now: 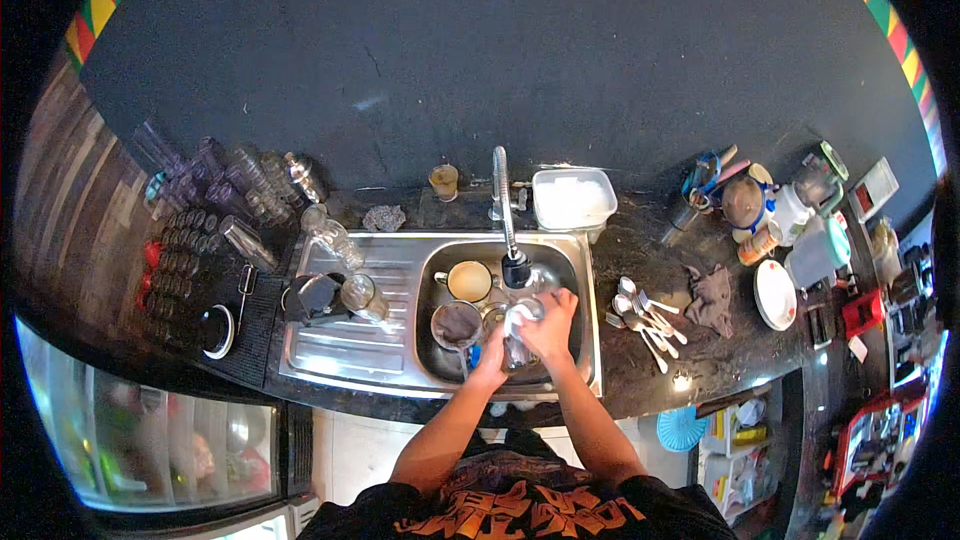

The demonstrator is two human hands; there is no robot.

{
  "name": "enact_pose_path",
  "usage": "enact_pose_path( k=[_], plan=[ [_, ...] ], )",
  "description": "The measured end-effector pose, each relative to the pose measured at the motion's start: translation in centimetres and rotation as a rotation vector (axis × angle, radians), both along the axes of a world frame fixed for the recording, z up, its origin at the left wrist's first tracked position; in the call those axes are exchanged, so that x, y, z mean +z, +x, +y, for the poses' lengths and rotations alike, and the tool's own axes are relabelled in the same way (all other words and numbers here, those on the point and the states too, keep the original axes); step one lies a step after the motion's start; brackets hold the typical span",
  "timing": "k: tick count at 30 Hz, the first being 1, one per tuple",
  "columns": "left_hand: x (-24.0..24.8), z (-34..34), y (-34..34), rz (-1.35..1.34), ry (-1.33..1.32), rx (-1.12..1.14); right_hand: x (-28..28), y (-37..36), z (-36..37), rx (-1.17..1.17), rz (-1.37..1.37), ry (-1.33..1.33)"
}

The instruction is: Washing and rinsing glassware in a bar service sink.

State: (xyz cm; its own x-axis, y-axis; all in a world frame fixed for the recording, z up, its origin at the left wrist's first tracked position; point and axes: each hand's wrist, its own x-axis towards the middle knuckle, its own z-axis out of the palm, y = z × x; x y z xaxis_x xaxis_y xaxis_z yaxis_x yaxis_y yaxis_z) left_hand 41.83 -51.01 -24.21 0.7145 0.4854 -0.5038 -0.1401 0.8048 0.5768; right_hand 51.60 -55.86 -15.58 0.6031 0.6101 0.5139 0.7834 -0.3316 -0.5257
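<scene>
While two bare forearms (586, 410) reach forward from a dark shirt with orange print (530, 510), both hands meet low over the near right part of the steel sink (426, 285). There, in the basin, is the clear glass (516, 352) between them. The left hand (488, 365) has its grip closed on the glass from the left; the right hand (548, 328) is clamped on it from the other side, with something white (522, 316) under the thumb, too blurred to tell whether cloth or foam.

Just left of the hands sits a round vessel (457, 324) with a brownish inside, and beyond it a cream mug (468, 282). On the ribbed draining board (390, 355) stand a glass jar (362, 295) and a black object (315, 297). To the right, spoons and forks (650, 322) lie in a loose heap on the dark table (640, 380), near a crumpled cloth (710, 300).

Farther off, the curved faucet (503, 190) arches over the basin. Behind it are a white rectangular tub (575, 198) and a small brown-tinted cup (444, 180), with the dark wall (500, 40) at the back.
</scene>
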Motion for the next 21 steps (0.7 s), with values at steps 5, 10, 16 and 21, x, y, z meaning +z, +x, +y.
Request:
enact_pose_path(
  k=[5,10,16,21],
  plan=[
    [1.5,2.2,-1.4,-0.127,-0.127,-0.02,-0.1,-3.4,-2.2,0.415,0.044,0.13],
    [-2.6,0.2,-0.7,0.025,0.102,0.092,-0.1,-3.7,0.3,-0.051,0.174,0.19],
    [2.8,1.0,-1.4,-0.144,-0.131,-0.002,-0.3,-4.9,-0.6,-0.052,0.697,0.406],
    [7.9,1.5,-2.0,-0.243,-0.157,0.075,-1.4,-2.6,0.1,0.16,1.081,0.606]
  ],
)
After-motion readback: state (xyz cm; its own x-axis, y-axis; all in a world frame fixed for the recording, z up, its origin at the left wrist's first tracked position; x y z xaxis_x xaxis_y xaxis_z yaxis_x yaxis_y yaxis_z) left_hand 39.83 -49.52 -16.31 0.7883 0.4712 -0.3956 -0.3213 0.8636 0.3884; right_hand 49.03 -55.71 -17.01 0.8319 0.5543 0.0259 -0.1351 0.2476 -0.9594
